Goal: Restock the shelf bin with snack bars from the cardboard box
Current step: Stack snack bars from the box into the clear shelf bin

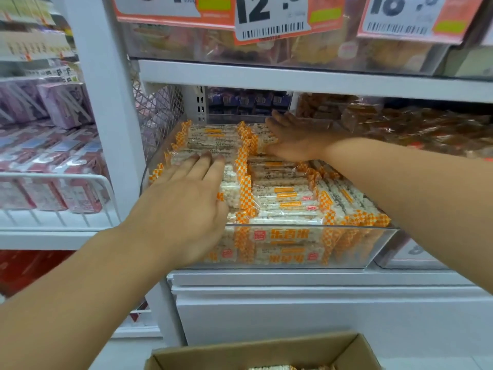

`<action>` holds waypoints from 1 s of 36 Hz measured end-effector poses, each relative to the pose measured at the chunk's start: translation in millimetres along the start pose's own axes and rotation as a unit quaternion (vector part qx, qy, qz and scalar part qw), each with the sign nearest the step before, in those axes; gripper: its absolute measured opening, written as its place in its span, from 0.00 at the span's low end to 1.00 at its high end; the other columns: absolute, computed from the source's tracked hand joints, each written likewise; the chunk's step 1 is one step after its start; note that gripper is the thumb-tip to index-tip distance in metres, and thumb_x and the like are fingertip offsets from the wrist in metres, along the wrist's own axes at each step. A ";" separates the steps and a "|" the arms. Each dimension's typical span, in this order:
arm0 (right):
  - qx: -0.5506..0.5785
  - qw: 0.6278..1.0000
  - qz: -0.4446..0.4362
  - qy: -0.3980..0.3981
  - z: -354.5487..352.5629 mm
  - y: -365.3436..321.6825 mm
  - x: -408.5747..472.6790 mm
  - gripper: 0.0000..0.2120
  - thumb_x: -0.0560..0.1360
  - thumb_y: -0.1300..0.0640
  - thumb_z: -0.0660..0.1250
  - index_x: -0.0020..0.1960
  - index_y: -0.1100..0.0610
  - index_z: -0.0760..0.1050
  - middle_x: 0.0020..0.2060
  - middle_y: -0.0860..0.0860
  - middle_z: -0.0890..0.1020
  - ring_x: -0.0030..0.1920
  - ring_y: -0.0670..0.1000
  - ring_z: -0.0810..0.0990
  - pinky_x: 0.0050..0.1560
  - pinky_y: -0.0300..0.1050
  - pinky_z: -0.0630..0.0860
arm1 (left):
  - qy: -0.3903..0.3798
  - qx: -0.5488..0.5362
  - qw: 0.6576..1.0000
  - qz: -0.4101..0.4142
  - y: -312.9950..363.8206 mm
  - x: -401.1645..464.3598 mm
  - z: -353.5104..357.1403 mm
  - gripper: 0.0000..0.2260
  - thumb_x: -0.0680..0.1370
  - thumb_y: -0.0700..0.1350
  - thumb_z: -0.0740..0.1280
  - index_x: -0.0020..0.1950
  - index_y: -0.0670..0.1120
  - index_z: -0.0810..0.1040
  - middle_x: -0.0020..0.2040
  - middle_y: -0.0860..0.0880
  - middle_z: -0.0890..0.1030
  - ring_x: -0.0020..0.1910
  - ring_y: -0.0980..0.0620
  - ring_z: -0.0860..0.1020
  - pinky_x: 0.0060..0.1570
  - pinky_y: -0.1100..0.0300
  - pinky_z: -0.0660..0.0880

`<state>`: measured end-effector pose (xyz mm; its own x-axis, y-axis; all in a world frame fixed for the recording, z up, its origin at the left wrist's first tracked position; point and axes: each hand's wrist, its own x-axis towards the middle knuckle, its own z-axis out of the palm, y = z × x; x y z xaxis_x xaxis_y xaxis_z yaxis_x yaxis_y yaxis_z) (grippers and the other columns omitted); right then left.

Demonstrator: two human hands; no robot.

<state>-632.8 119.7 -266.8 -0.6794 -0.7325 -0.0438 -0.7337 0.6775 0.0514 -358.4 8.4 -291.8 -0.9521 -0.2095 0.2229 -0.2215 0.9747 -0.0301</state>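
A clear plastic shelf bin (306,263) holds several white puffed-rice snack bars (282,196) in wrappers with orange checkered ends. My left hand (184,198) lies flat with straight fingers on the bars at the bin's left side. At the back of the bin, my right hand (293,140) presses on bars with its fingers spread and its palm down. The cardboard box (266,351) stands open at the bottom of the view, with a few bars (272,367) just showing inside.
A shelf edge (293,78) with clear bins and orange price tags (269,20) hangs close above. A bin of brown wrapped snacks (400,124) is on the right. A white wire rack (61,180) with pink packs stands at left. A white cabinet front (320,311) lies below.
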 end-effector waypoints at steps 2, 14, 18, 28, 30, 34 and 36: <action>-0.007 1.000 0.006 0.024 5.9 -4.6 -2.6 0.40 0.79 0.29 0.45 0.82 0.48 0.37 0.81 0.45 0.36 0.80 0.51 0.36 0.78 0.65 0.41 | 0.009 -0.005 1.000 0.000 -1.3 1.0 1.5 0.38 0.72 0.58 0.36 0.82 0.47 0.48 0.82 0.46 0.53 0.81 0.49 0.52 0.78 0.53 0.51; -0.031 0.995 0.002 0.098 4.3 -23.3 -23.8 0.41 0.80 0.30 0.45 0.83 0.55 0.45 0.82 0.52 0.45 0.82 0.54 0.46 0.80 0.56 0.45 | 0.028 -0.029 0.999 0.007 0.9 0.4 2.1 0.35 0.75 0.55 0.43 0.83 0.48 0.51 0.82 0.48 0.54 0.81 0.49 0.52 0.79 0.52 0.47; -0.020 0.998 0.006 0.058 10.4 -26.4 -22.7 0.41 0.81 0.30 0.45 0.83 0.55 0.41 0.82 0.53 0.44 0.82 0.54 0.44 0.79 0.51 0.43 | 0.041 -0.024 0.999 0.007 0.0 2.5 2.9 0.34 0.75 0.54 0.45 0.82 0.48 0.53 0.81 0.48 0.58 0.80 0.49 0.55 0.79 0.52 0.48; 0.061 0.990 0.047 0.121 -0.5 -25.3 -65.5 0.34 0.84 0.40 0.53 0.82 0.56 0.50 0.82 0.53 0.49 0.81 0.53 0.48 0.79 0.52 0.51 | 0.052 -0.039 0.997 0.033 1.5 1.7 -8.1 0.34 0.75 0.53 0.47 0.81 0.45 0.57 0.77 0.46 0.65 0.76 0.46 0.63 0.78 0.48 0.54; 0.115 0.966 0.029 0.228 5.3 -30.4 -105.1 0.22 0.83 0.45 0.58 0.70 0.57 0.72 0.69 0.59 0.75 0.71 0.58 0.70 0.65 0.49 0.69 | 0.073 -0.053 0.995 0.051 3.4 -3.1 -14.6 0.33 0.75 0.53 0.50 0.79 0.43 0.62 0.74 0.44 0.69 0.73 0.44 0.67 0.75 0.47 0.60; 0.274 0.829 -0.027 0.488 44.5 -61.1 -204.3 0.13 0.81 0.53 0.61 0.45 0.57 0.80 0.37 0.50 0.81 0.39 0.51 0.78 0.39 0.47 0.72 | 0.160 -0.097 0.981 0.055 14.5 -22.2 -26.6 0.21 0.76 0.52 0.57 0.65 0.47 0.77 0.57 0.46 0.81 0.56 0.42 0.78 0.54 0.49 0.74; 0.342 0.795 0.000 0.500 85.7 -78.7 -231.1 0.18 0.81 0.54 0.60 0.34 0.58 0.72 0.26 0.50 0.73 0.29 0.51 0.71 0.30 0.49 0.65 | 0.169 -0.126 0.975 0.072 31.1 -37.9 -21.3 0.14 0.76 0.52 0.59 0.54 0.48 0.80 0.45 0.49 0.82 0.45 0.45 0.80 0.46 0.48 0.76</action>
<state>-418.8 241.4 -346.2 -0.5839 -0.1869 0.7900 -0.7991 0.3038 -0.5188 -324.7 48.3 -280.4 -0.8359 -0.0730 0.5440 0.0091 0.9891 0.1468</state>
